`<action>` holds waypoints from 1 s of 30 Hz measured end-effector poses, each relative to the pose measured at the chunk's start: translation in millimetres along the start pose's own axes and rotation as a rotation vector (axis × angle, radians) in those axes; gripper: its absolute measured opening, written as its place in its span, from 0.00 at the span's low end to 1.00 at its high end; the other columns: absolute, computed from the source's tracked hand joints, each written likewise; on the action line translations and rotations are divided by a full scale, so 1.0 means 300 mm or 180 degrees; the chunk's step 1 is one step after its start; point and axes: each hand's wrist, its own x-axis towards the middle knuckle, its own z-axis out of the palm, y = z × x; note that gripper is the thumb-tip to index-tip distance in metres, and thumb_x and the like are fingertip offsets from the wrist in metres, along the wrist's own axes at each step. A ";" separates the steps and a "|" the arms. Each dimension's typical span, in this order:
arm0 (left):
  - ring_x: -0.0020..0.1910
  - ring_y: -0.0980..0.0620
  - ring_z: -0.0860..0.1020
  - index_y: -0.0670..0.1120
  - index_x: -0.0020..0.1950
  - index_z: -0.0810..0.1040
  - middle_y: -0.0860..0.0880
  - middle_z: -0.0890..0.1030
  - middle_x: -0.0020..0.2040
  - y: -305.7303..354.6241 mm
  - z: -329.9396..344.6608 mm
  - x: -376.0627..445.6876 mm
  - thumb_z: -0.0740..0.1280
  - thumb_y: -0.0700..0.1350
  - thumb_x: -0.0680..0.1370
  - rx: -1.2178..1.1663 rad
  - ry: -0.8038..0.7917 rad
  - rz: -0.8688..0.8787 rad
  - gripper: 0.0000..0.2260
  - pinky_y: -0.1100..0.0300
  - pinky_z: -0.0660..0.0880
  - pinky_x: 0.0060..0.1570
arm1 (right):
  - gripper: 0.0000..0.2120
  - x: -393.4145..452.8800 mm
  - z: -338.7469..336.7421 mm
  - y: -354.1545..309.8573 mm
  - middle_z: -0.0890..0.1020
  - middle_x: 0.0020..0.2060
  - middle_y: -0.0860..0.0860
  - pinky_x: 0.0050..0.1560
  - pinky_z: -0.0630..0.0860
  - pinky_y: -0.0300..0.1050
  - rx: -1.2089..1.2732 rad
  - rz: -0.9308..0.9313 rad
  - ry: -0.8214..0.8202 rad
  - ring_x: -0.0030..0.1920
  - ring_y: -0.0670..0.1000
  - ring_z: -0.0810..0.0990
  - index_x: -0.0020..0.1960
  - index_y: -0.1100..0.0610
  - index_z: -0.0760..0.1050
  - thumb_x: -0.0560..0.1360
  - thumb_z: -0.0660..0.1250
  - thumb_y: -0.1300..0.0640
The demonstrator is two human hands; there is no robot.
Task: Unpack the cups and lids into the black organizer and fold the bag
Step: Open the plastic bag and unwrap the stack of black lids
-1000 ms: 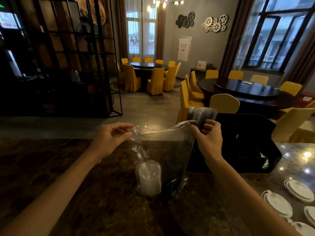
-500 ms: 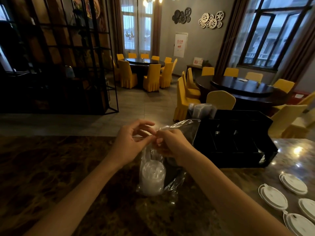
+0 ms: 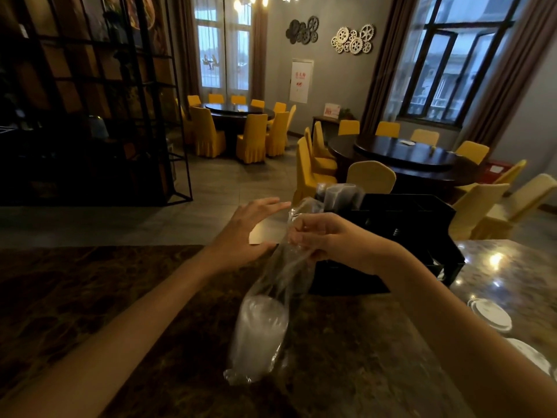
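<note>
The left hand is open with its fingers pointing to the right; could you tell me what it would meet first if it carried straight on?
Most likely the gathered neck of the clear plastic bag just beyond the left hand, then the right hand gripping it. Depth is unclear.

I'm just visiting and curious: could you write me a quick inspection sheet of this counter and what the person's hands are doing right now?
Surface: dark marbled counter, glossy, with light glare at the right end.
Job's things: clear plastic bag with a stack of pale cups or lids at its bottom; black organizer behind it, clear cups at its left rear corner.
Clutter: white lids lying on the counter at the right edge.
Hands: right hand closed on the bag's gathered top; left hand open beside the bag, holding nothing.
Cables: nothing seen.
Surroundings: dining room with round tables, yellow chairs, a black metal shelf on the left.
</note>
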 end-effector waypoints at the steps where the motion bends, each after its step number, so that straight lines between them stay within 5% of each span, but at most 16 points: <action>1: 0.76 0.58 0.57 0.67 0.77 0.62 0.62 0.60 0.78 0.009 0.002 0.016 0.72 0.47 0.76 0.0111 -0.0044 0.0159 0.34 0.54 0.60 0.69 | 0.08 -0.004 -0.021 -0.008 0.86 0.53 0.53 0.58 0.83 0.48 -0.0159 -0.0055 -0.0125 0.55 0.53 0.86 0.58 0.58 0.82 0.84 0.65 0.60; 3: 0.79 0.54 0.53 0.65 0.75 0.67 0.59 0.60 0.80 0.030 -0.005 0.044 0.72 0.48 0.77 0.0275 -0.0052 0.0394 0.29 0.50 0.54 0.71 | 0.09 -0.011 -0.052 -0.029 0.86 0.55 0.57 0.60 0.83 0.48 -0.0518 -0.0220 -0.0327 0.58 0.55 0.86 0.60 0.60 0.82 0.84 0.66 0.60; 5: 0.80 0.52 0.52 0.60 0.68 0.77 0.56 0.65 0.79 0.046 -0.026 0.059 0.72 0.48 0.78 0.0368 0.0027 0.0586 0.19 0.49 0.52 0.72 | 0.08 -0.021 -0.075 -0.051 0.87 0.51 0.50 0.55 0.82 0.40 -0.0821 -0.0317 -0.0501 0.54 0.48 0.86 0.57 0.57 0.84 0.84 0.65 0.62; 9: 0.78 0.49 0.63 0.50 0.56 0.85 0.52 0.80 0.67 0.061 -0.084 0.059 0.70 0.46 0.79 0.0716 0.0170 0.0527 0.07 0.43 0.57 0.76 | 0.11 -0.038 -0.119 -0.077 0.88 0.48 0.46 0.53 0.80 0.37 -0.1073 -0.0353 -0.0551 0.51 0.44 0.86 0.55 0.52 0.84 0.84 0.65 0.64; 12: 0.59 0.53 0.81 0.49 0.56 0.83 0.52 0.85 0.53 0.081 -0.108 0.039 0.69 0.45 0.80 0.0941 0.0179 0.0407 0.06 0.45 0.63 0.74 | 0.09 -0.044 -0.161 -0.036 0.88 0.51 0.49 0.55 0.82 0.40 -0.0842 -0.0247 -0.0366 0.54 0.49 0.86 0.56 0.55 0.84 0.84 0.65 0.63; 14: 0.44 0.60 0.83 0.49 0.57 0.81 0.56 0.84 0.46 0.108 -0.123 0.024 0.68 0.47 0.79 0.0702 0.0116 0.0330 0.08 0.52 0.80 0.60 | 0.09 -0.045 -0.187 0.013 0.88 0.51 0.50 0.55 0.83 0.42 -0.0540 -0.0072 -0.0119 0.55 0.51 0.86 0.58 0.60 0.83 0.84 0.65 0.61; 16: 0.39 0.61 0.83 0.49 0.58 0.81 0.55 0.85 0.44 0.129 -0.132 0.017 0.68 0.50 0.78 0.0440 0.0102 0.0223 0.10 0.59 0.83 0.44 | 0.09 -0.046 -0.206 0.059 0.88 0.50 0.49 0.52 0.83 0.41 -0.0211 0.0053 0.0191 0.53 0.51 0.86 0.58 0.60 0.84 0.84 0.65 0.60; 20: 0.38 0.62 0.82 0.55 0.58 0.79 0.58 0.83 0.44 0.147 -0.125 0.022 0.70 0.49 0.78 0.0396 0.0014 0.0142 0.09 0.66 0.81 0.38 | 0.09 -0.069 -0.235 0.112 0.88 0.49 0.48 0.51 0.83 0.41 -0.0139 0.0106 0.0543 0.52 0.47 0.86 0.56 0.51 0.86 0.83 0.67 0.57; 24: 0.37 0.61 0.83 0.55 0.60 0.79 0.58 0.82 0.46 0.148 -0.101 0.029 0.71 0.47 0.78 0.0391 0.0099 -0.0029 0.11 0.58 0.84 0.41 | 0.13 -0.085 -0.232 0.123 0.88 0.45 0.46 0.51 0.85 0.43 -0.0307 0.0013 0.1112 0.52 0.50 0.86 0.50 0.46 0.88 0.84 0.65 0.53; 27: 0.41 0.59 0.83 0.52 0.62 0.79 0.57 0.82 0.48 0.142 -0.094 0.029 0.71 0.46 0.78 0.0423 0.0259 -0.0116 0.12 0.52 0.84 0.44 | 0.09 -0.096 -0.198 0.102 0.88 0.45 0.47 0.48 0.82 0.37 -0.0731 -0.0821 0.1663 0.51 0.47 0.86 0.50 0.45 0.85 0.83 0.68 0.56; 30: 0.46 0.56 0.82 0.51 0.65 0.77 0.54 0.82 0.53 0.143 -0.096 0.018 0.74 0.46 0.76 0.0437 0.0377 -0.0192 0.18 0.49 0.84 0.47 | 0.09 -0.106 -0.165 0.074 0.86 0.50 0.43 0.54 0.81 0.35 -0.1451 -0.1535 0.1586 0.54 0.42 0.85 0.56 0.53 0.84 0.81 0.69 0.64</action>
